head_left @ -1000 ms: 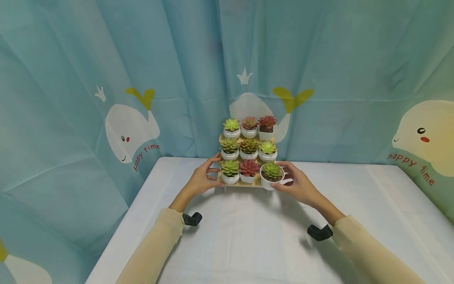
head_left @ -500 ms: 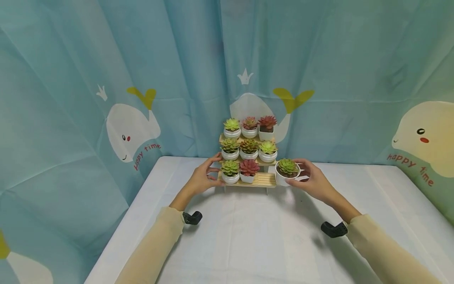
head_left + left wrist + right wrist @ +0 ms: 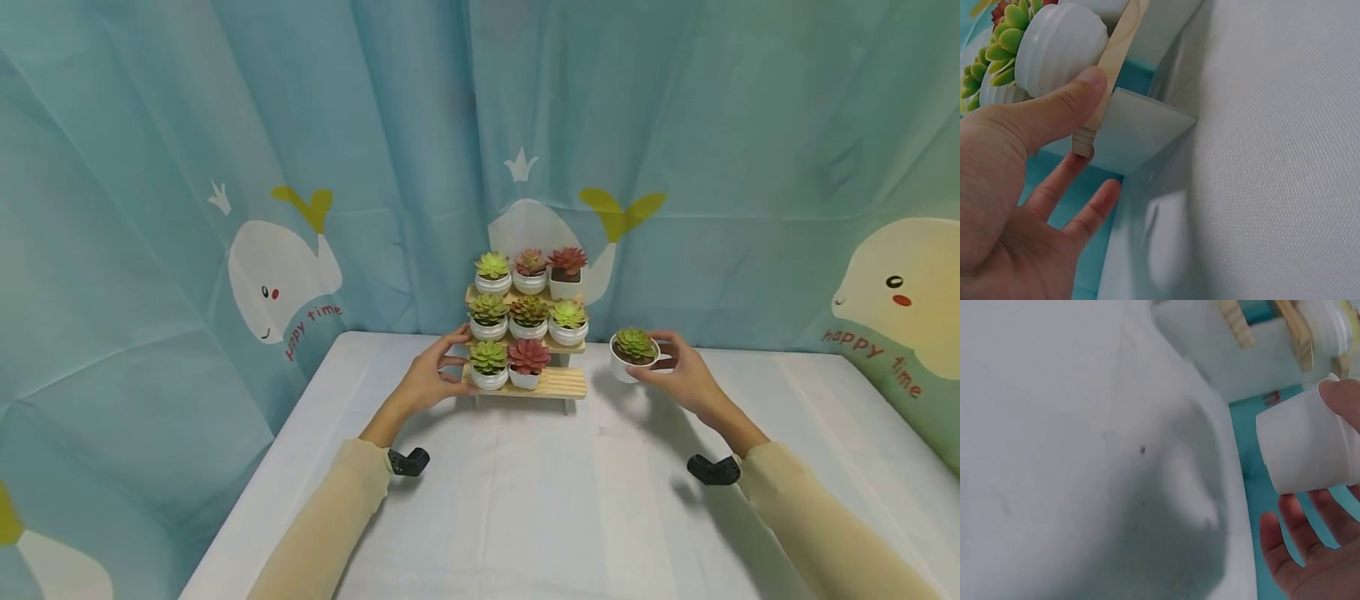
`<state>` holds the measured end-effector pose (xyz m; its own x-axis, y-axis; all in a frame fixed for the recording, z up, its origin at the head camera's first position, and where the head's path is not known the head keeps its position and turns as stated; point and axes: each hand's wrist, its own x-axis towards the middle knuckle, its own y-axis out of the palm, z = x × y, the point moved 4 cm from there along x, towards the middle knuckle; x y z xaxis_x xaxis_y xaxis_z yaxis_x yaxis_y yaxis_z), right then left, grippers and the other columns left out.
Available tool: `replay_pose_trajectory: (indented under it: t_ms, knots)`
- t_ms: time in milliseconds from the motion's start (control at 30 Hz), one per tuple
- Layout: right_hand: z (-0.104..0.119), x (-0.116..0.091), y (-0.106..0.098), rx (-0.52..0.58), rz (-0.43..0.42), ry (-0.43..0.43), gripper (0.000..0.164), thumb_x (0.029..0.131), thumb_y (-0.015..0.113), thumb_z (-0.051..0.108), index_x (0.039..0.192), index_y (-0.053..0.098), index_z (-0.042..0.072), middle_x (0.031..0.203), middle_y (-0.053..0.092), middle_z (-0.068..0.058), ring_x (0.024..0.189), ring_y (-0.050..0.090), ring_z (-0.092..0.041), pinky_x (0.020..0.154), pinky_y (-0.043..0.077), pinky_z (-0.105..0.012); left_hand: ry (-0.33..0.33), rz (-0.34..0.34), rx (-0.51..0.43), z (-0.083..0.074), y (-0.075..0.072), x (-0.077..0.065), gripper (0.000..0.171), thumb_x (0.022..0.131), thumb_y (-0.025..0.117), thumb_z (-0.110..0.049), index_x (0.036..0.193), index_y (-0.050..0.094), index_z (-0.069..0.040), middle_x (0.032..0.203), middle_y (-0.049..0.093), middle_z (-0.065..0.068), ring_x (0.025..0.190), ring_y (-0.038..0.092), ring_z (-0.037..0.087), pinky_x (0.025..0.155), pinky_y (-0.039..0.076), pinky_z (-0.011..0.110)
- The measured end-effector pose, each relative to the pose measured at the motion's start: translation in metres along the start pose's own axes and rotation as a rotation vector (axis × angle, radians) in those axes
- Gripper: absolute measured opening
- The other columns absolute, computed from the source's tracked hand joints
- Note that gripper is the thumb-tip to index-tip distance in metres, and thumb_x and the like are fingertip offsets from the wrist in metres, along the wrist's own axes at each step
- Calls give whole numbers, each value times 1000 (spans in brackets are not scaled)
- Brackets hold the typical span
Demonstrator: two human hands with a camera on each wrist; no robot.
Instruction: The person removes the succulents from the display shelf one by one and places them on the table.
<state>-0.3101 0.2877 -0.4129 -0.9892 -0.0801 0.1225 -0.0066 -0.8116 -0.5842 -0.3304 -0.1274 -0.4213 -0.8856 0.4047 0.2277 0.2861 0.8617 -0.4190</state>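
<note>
A three-tier wooden plant stand (image 3: 562, 382) with small potted succulents stands at the back of the table. At its left end, my left hand (image 3: 426, 379) pinches the bottom shelf (image 3: 1117, 53); the left wrist view has the thumb on the slat beside a white ribbed pot (image 3: 1060, 47). To the right of the stand, my right hand (image 3: 686, 379) holds a green potted succulent (image 3: 634, 343) by its rim, upright. The white pot (image 3: 1307, 444) hangs above the table in the right wrist view, its plant hidden there. A bare stretch of slats shows at the bottom shelf's right end.
On the bottom shelf are a green succulent (image 3: 489, 358) and a red succulent (image 3: 529, 358); several more fill the two upper tiers. Close behind the stand hangs a blue curtain (image 3: 420, 167) with whale prints. A white cloth covers the table (image 3: 540, 500).
My right hand has carried the green potted succulent off the right end of the bottom shelf and out to the right. The left hand has stayed on the shelf.
</note>
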Motion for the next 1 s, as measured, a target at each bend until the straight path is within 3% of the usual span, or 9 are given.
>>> replay_pose_trajectory:
  t_ms: [333,533,600,833,1000]
  knots:
    - [-18,13,1,24,9,83,91,90,81,40,154,30,-1,147,45,-33,125,55,-46,95,50,-49,11,9,-24,0,2,0,88,79,87,4,154,43,-4,170,22,4,129,57,41,90,54,59]
    - [-24,20,6,33,20,99,93,90,82,39,154,29,-2,148,43,-34,126,55,-48,98,49,-52,-6,10,-34,-31,0,-9,82,80,84,9,151,43,4,169,24,12,128,56,44,91,53,60]
    - [-26,22,8,32,19,103,92,90,82,38,154,29,-2,149,43,-34,126,54,-48,101,47,-55,-11,8,-38,-35,0,-11,82,80,84,9,150,43,4,168,25,12,127,56,44,91,53,60]
    - [-30,27,13,24,20,107,92,90,82,38,154,30,-3,148,44,-35,126,55,-48,103,45,-56,-17,3,-39,-5,1,0,87,77,86,9,152,43,2,169,23,7,128,56,43,91,53,61]
    - [-31,29,14,23,28,115,93,90,81,40,154,29,-3,149,43,-35,128,53,-48,104,44,-58,-13,-7,-37,2,1,2,89,77,88,5,154,43,-4,169,24,1,129,57,39,91,54,58]
